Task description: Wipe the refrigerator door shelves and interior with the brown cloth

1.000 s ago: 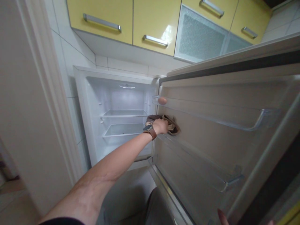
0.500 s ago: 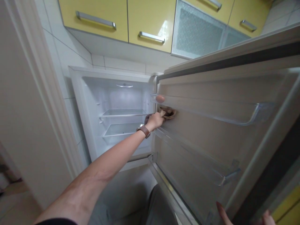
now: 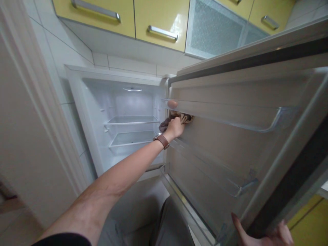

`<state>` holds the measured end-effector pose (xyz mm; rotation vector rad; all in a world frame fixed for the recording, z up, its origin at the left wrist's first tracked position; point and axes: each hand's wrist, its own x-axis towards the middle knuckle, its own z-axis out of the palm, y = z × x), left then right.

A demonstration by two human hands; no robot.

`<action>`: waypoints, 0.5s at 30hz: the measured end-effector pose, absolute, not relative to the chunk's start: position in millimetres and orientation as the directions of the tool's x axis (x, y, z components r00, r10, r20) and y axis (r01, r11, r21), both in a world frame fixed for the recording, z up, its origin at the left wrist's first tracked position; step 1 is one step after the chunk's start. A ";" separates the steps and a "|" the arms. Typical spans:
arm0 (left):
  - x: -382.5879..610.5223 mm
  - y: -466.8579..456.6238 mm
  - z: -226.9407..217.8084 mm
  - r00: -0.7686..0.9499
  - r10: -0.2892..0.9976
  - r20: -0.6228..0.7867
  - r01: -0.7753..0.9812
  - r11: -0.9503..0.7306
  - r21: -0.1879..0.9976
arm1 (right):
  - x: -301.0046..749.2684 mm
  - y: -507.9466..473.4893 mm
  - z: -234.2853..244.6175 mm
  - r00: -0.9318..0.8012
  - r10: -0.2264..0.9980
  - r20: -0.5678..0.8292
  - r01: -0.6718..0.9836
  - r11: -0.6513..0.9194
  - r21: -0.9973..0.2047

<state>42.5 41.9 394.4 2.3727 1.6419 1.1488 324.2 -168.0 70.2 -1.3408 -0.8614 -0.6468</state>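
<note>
My left hand is closed around a bunched brown cloth and presses it against the inner face of the open fridge door, near the hinge side. Part of the cloth hangs out on the left of the hand. Just above it, an egg rests in the clear upper door shelf. At the lower right, my right hand grips the edge of the door, thumb on the inner side and fingers on the outer side.
Left of the door is the fridge compartment with glass shelves. A clear lower door shelf runs below my left hand. Yellow cabinets hang overhead. A pale door frame or wall stands at the left.
My left hand has shifted slightly right and up along the door with the cloth, which is now folded differently. The view has moved a little; my right hand still holds the door edge.
</note>
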 end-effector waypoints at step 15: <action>47.7 22.8 385.0 0.473 0.853 0.222 0.881 -0.461 -0.107 | 329.7 -170.1 68.3 0.423 0.071 0.903 0.893 0.133 -0.429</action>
